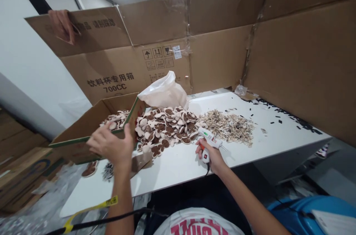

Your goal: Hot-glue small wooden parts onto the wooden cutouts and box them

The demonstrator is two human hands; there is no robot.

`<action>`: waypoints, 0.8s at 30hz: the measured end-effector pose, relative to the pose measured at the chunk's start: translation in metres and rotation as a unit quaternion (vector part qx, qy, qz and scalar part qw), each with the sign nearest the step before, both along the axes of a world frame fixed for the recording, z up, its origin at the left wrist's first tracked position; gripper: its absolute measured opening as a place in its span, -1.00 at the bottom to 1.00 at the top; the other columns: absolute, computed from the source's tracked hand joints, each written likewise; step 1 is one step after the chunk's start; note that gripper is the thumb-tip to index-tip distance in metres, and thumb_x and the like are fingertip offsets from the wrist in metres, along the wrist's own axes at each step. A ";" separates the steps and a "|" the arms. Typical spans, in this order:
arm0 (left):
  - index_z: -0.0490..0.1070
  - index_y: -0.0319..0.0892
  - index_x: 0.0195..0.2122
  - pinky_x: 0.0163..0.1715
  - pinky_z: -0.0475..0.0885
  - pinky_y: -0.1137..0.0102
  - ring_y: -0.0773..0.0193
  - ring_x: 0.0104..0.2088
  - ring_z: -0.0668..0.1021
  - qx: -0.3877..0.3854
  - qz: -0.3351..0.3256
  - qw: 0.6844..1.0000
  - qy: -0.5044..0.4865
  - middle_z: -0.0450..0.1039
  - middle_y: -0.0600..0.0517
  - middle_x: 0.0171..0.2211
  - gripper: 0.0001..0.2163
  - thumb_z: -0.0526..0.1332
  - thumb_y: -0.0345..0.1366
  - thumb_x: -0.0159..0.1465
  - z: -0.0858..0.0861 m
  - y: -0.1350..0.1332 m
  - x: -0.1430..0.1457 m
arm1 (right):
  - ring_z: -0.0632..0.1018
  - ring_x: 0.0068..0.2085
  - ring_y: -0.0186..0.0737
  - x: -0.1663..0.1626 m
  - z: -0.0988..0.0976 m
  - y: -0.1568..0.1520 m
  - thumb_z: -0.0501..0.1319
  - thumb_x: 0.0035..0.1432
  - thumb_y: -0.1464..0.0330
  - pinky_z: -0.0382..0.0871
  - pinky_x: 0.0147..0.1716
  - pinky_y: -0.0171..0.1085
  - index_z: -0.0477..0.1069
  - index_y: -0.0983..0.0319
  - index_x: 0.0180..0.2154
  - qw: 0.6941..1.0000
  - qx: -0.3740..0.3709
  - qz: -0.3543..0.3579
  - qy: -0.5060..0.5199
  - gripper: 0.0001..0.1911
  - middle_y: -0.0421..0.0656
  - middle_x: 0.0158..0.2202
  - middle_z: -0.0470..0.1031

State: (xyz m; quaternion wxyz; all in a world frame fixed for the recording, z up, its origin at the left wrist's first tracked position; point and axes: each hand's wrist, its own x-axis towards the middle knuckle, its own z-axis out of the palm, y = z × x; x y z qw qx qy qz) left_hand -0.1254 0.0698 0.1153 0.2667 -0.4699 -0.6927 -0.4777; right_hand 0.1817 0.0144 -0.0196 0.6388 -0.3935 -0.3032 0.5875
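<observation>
My right hand [209,153] is wrapped round the handle of a white hot glue gun [210,138] with an orange trigger and a dark cord. The gun is over the table, at the near side of a heap of small beige loops [228,125]. On the left, my left hand [111,144] is raised at the near rim of a cardboard box [73,142], thumb and fingers apart, with nothing visible in it. Brown-and-white plush pieces [168,123] lie piled between my hands. More plush pieces [118,119] are inside the box.
Tall cardboard walls [219,53] enclose the back and right of the white table [178,170]. A white plastic bag [165,92] stands behind the pile. Black bits [294,118] lie scattered at the right. Another person's hand [63,25] hangs over the cardboard at upper left.
</observation>
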 end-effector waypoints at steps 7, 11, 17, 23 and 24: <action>0.38 -0.11 -0.46 -0.32 0.24 0.33 0.18 -0.42 0.49 -0.195 -0.309 0.931 0.015 0.47 0.01 -0.48 -0.69 0.13 -0.21 0.47 -0.091 -0.017 0.110 | 0.48 -0.58 -0.31 -0.002 -0.005 0.000 0.54 0.00 0.00 0.27 -0.61 -0.37 0.48 0.20 -0.30 0.997 0.005 -0.068 0.021 -0.52 -0.17 -0.50 0.58; 0.49 -0.09 -0.15 -0.29 0.31 0.31 0.09 -0.25 0.58 -0.217 -0.300 0.929 0.016 0.55 -0.05 -0.25 -0.90 0.21 -0.23 0.42 -0.107 -0.008 0.132 | 0.47 -0.57 -0.31 -0.004 -0.006 0.000 0.56 -0.01 0.06 0.32 -0.57 -0.34 0.45 0.18 -0.29 0.998 0.019 -0.061 0.020 -0.55 -0.20 -0.49 0.58; 0.46 -0.10 0.02 -0.04 0.43 0.16 -0.07 0.05 0.50 -0.215 -0.370 0.896 0.117 0.46 -0.16 0.02 -0.81 0.23 -0.32 0.39 -0.117 -0.003 0.130 | 0.47 -0.56 -0.32 -0.004 -0.004 0.001 0.56 0.00 0.09 0.34 -0.56 -0.36 0.45 0.20 -0.28 0.998 0.022 -0.045 0.026 -0.56 -0.19 -0.49 0.58; 0.40 -0.10 -0.21 -0.08 0.41 0.15 -0.02 -0.10 0.50 -0.209 -0.394 0.890 0.095 0.46 -0.08 -0.21 -0.96 0.23 -0.38 0.36 -0.119 -0.008 0.126 | 0.48 -0.60 -0.30 -0.003 -0.004 0.000 0.56 -0.04 0.07 0.33 -0.60 -0.34 0.46 0.21 -0.31 0.999 0.005 -0.037 0.025 -0.54 -0.16 -0.51 0.59; 0.40 -0.10 -0.19 -0.09 0.42 0.16 0.00 -0.11 0.51 -0.205 -0.401 0.890 0.076 0.46 -0.06 -0.21 -0.93 0.25 -0.39 0.34 -0.119 -0.008 0.125 | 0.48 -0.60 -0.29 -0.003 -0.003 0.000 0.56 -0.04 0.06 0.33 -0.60 -0.34 0.46 0.21 -0.31 0.999 0.004 -0.035 0.025 -0.54 -0.15 -0.52 0.59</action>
